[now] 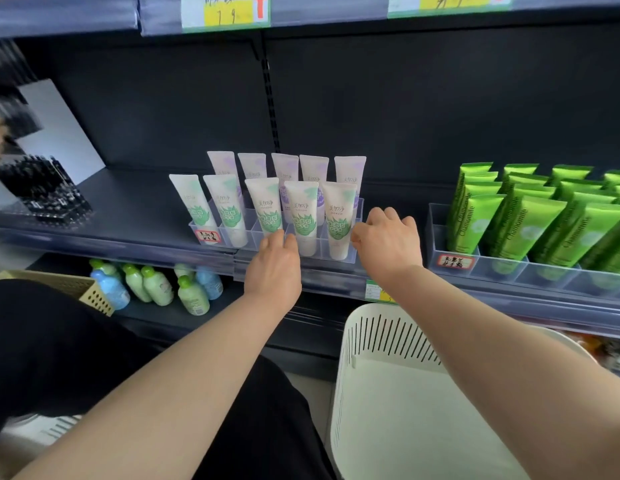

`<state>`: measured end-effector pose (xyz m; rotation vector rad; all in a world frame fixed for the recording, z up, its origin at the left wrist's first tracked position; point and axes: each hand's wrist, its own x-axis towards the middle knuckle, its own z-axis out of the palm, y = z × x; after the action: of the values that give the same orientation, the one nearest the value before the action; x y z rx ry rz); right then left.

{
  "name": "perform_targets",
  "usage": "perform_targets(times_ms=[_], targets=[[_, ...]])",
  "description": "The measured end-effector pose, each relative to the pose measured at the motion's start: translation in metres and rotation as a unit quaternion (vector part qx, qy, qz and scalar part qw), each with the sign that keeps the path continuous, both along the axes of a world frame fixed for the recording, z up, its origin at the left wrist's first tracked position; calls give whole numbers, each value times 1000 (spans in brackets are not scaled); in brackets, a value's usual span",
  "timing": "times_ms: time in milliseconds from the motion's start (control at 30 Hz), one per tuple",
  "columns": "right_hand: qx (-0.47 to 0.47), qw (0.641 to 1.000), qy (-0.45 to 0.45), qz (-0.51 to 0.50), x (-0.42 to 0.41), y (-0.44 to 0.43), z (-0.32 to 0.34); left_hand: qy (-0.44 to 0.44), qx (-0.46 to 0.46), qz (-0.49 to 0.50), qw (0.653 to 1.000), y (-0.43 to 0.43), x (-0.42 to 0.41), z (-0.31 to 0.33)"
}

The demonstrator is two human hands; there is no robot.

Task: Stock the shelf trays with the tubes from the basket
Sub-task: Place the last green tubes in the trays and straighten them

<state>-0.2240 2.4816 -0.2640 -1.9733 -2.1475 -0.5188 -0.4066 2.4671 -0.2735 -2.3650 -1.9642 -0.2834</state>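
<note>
A clear plastic shelf tray (357,252) holds several white tubes, a front row with green leaf prints (265,206) and a back row with purple prints (350,168). My left hand (272,268) touches the tray's front edge with its fingertips near the middle. My right hand (388,239) holds the tray's right front corner, fingers curled over the rim. A white slotted basket (377,341) stands below the shelf at the right; the part of its inside that shows holds no tubes.
A second clear tray (502,268) with several bright green tubes (544,223) stands to the right. Bottles (194,296) sit on the lower shelf, a beige perforated basket (86,292) at left. A black display stand (45,192) occupies the shelf's left end.
</note>
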Motion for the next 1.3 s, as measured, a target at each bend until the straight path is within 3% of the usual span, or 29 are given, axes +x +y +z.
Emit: perform_targets(times_ms=[533,1300], targets=[[3,999,-32,-24,27,-13,6,-8,-32,-4,999,-11,30,2],[-33,997,14,-71,67,-33,5,-13,-13,-51,999,-21,75,1]])
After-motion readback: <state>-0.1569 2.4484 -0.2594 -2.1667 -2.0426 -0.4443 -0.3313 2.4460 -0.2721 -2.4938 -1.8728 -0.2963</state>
